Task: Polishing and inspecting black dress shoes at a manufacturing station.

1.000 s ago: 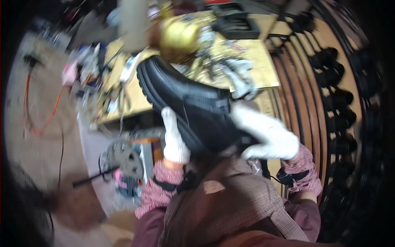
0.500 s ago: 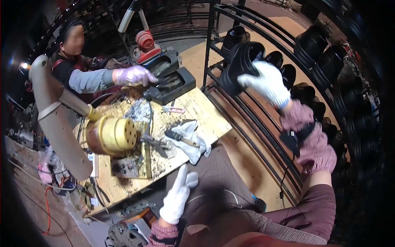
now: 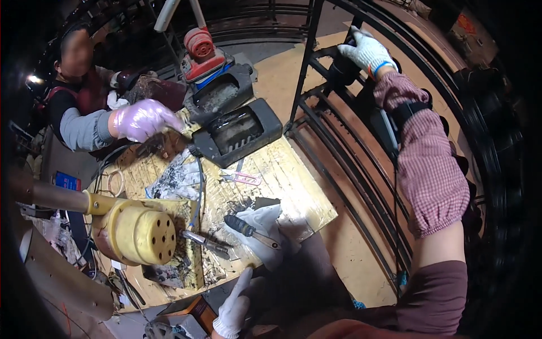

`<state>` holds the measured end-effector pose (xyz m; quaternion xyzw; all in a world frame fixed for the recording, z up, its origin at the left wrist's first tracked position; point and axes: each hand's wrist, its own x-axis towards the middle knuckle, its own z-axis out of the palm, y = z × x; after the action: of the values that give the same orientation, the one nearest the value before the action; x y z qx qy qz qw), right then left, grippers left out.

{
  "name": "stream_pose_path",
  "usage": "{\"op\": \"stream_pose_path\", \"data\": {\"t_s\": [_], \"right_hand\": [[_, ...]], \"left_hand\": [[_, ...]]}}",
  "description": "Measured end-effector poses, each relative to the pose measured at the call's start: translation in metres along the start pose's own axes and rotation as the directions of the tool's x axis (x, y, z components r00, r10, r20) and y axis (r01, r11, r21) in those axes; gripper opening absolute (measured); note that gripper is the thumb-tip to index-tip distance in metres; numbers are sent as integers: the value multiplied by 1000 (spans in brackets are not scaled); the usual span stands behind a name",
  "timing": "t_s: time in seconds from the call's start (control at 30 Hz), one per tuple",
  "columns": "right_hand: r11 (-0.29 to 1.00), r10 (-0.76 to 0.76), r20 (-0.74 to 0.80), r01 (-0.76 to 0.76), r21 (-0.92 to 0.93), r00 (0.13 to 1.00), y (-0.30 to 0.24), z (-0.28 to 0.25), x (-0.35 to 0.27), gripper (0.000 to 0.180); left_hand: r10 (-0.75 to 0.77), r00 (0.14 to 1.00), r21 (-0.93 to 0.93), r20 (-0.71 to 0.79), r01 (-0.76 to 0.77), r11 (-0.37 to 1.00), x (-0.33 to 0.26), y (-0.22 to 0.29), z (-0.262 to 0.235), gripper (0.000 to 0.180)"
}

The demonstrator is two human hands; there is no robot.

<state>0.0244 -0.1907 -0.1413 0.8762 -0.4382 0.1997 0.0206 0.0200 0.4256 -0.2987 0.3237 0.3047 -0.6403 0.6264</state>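
Note:
My right hand (image 3: 368, 53), in a white knit glove, reaches to the upper end of the black rack at the far right. Its thumb and fingers are round the top of a glossy black boot-shaped piece (image 3: 342, 70), partly hidden by the hand and rack bars. My left hand (image 3: 234, 308), gloved in white too, hangs low by the near table edge above my lap. Its index finger points out, and it holds nothing. Closest to it on the wooden table (image 3: 305, 198) lie a white cloth (image 3: 262, 217) and a dark-wrapped hand tool (image 3: 254, 231).
A yellow round lamp-like head (image 3: 144, 234) on a jointed arm stands over the left of the table. Black trays (image 3: 240, 133), red-handled scissors (image 3: 243, 177) and a red machine (image 3: 203, 53) lie beyond. A co-worker's purple-gloved hand (image 3: 147, 120) is across the table. The black metal rack (image 3: 355, 147) borders the right.
My right hand has moved up and away along the rack with the black boot-shaped piece. My left hand has dropped lower. The whole view has shifted, and the co-worker's hand has drawn back from the tray.

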Motion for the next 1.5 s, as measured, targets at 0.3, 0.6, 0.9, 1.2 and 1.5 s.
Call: {"op": "stream_pose_path", "data": {"t_s": [0.3, 0.6, 0.9, 1.2, 1.5], "right_hand": [[973, -199, -58, 205, 111, 978, -34, -54, -105, 46], [375, -794, -204, 726, 577, 572, -78, -250, -387, 45], [324, -815, -13, 475, 818, 579, -104, -166, -477, 59], [563, -688, 167, 375, 736, 706, -96, -153, -491, 52], [598, -660, 223, 321, 734, 717, -99, -140, -489, 50]], "left_hand": [[417, 764, 594, 492, -645, 481, -61, -28, 31, 95], [545, 547, 163, 636, -785, 597, -75, -88, 31, 75], [884, 452, -51, 121, -886, 460, -120, -48, -42, 98], [964, 254, -85, 72, -962, 260, -139, 60, -69, 93], [955, 292, 51, 46, -956, 289, -158, 67, -42, 92]]}}
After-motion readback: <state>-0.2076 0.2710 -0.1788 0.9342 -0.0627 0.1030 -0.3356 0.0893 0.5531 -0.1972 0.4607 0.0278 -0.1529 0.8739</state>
